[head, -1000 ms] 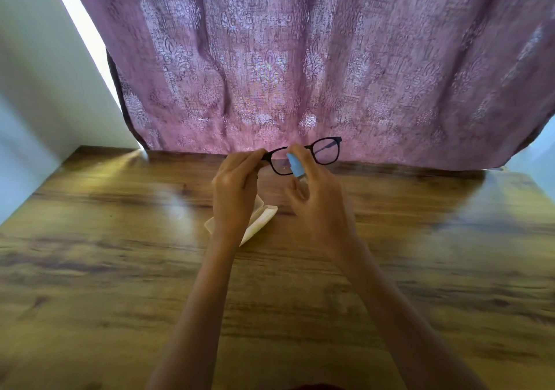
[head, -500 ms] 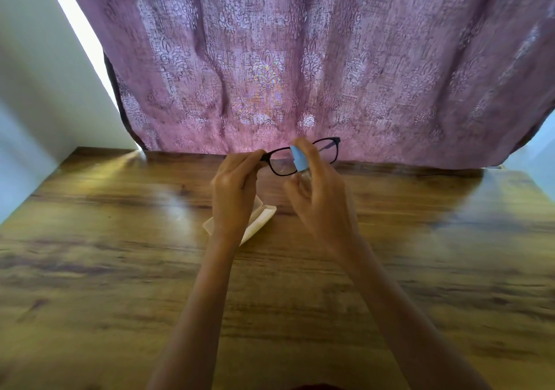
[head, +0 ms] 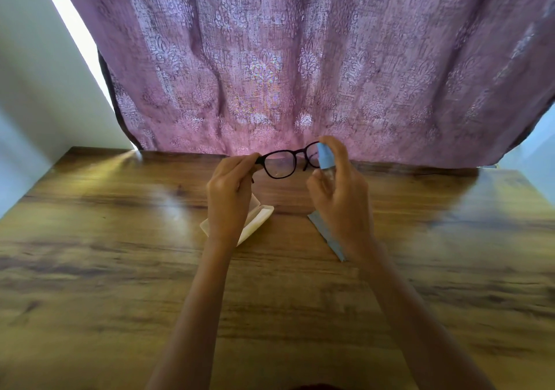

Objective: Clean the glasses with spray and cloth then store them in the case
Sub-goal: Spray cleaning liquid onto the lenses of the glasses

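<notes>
From the head camera I see the glasses [head: 289, 161] held up in the air above the far part of the wooden table [head: 120, 269], in front of the mauve patterned curtain [head: 300, 59]. They have a thin dark frame with rounded clear lenses; the lens on my left is fully in view, while the other is mostly covered by the spray bottle [head: 325, 161] and the finger over it. The bottle has a pale blue cap and a clear body, and I can only see its upper part, since the rest sits inside the palm. My left hand [head: 229, 197] pinches the outer corner of the frame between thumb and fingertips, the remaining fingers curled in. My right hand [head: 341, 197] is wrapped around the bottle, with the index finger bent over the top of the cap; I cannot tell whether it is pressing down. Below the left hand lies the cream-coloured case [head: 258, 218] on the table, largely hidden by the wrist, so I cannot make out whether it lies open. Under the right hand a strip of the blue cloth [head: 326, 235] shows flat on the wood, the rest blocked by the forearm.
</notes>
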Motion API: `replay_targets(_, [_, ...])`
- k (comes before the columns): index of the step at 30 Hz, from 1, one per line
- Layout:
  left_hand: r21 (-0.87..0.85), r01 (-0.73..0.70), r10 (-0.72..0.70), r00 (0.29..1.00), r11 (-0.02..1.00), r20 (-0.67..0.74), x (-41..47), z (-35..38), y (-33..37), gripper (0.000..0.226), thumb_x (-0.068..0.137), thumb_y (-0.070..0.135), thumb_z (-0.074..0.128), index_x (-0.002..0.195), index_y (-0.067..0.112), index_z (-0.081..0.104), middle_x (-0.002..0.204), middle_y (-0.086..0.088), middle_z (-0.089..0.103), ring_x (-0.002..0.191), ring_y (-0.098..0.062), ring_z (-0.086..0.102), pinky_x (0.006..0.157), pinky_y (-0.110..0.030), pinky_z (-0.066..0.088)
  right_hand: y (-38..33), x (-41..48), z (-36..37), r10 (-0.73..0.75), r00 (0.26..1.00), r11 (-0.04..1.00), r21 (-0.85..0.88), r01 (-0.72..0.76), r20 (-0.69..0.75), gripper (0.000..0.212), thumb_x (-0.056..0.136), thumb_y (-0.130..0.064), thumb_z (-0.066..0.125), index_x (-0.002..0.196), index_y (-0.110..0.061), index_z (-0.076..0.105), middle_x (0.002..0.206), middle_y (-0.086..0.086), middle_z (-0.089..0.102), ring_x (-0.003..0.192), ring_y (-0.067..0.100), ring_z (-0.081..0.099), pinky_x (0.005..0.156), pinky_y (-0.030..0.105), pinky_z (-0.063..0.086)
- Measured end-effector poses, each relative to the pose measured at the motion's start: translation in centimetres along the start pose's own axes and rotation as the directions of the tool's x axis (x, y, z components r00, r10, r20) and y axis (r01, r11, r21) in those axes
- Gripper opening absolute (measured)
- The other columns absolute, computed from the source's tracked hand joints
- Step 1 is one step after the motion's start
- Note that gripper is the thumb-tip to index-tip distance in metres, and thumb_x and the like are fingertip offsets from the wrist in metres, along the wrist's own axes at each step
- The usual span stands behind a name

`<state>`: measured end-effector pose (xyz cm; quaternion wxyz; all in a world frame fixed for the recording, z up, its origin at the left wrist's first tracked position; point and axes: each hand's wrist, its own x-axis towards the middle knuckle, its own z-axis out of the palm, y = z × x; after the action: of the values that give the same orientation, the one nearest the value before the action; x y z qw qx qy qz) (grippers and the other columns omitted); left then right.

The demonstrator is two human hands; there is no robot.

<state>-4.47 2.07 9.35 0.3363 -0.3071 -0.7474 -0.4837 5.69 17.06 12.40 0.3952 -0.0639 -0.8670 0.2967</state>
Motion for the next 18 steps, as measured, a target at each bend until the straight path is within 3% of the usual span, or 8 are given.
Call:
replay_targets(5, [-0.015,-0.012,0.012,1.0,1.0,0.001,0.0,-0.1,0.1,0.024,0.079,-0.011,0.066,0.101,-0.004,0.07,0.085,-0.015,0.07,0.08,-0.014,0.058,0.073,-0.014,0.046,1.3,-0.1,-1.0,-0.003,0.999,0.999,-0.043,0.005,0.048,0.048,0.087,-0.027,0.043,0.134,-0.023,0.045,0.073,-0.014,0.041,0.057,-0.007,0.047,0.054,0.007,0.028])
replay_targets(11, [-0.029,-0.012,0.012,1.0,1.0,0.013,-0.2,-0.1,0.0,0.024,0.079,-0.012,0.066,0.101,-0.003,0.07,0.082,-0.016,0.069,0.077,-0.017,0.058,0.067,-0.031,0.05,1.4,0.2,-1.3,0.001,0.998,0.997,-0.074,0.003,0.062,0.052,0.081,-0.027,0.055,0.132,-0.024,0.045,0.067,-0.023,0.039,0.057,-0.005,0.046,0.057,0.011,0.036])
replay_targets(16, [-0.02,-0.01,0.01,1.0,1.0,0.017,-0.3,-0.1,-0.2,0.026,0.077,-0.014,0.066,0.101,-0.003,0.071,0.084,-0.017,0.069,0.079,-0.016,0.058,0.068,-0.028,0.049,1.5,0.2,-1.4,0.0,0.997,0.996,-0.089,0.007,0.078,0.055,0.078,-0.009,0.066,0.127,-0.024,0.048,0.066,-0.008,0.053,0.056,0.004,0.052,0.054,0.019,0.045])
replay_targets(18, [-0.023,-0.006,0.006,1.0,1.0,0.016,-0.4,-0.1,-0.2,0.026,0.077,-0.014,0.066,0.1,-0.003,0.071,0.084,-0.016,0.069,0.078,-0.016,0.058,0.067,-0.029,0.049,1.5,0.3,-1.3,0.015,1.0,0.993,-0.113,-0.013,0.015,0.051,0.075,-0.004,0.066,0.122,-0.02,0.053,0.056,-0.009,0.046,0.049,0.009,0.047,0.051,0.023,0.045])
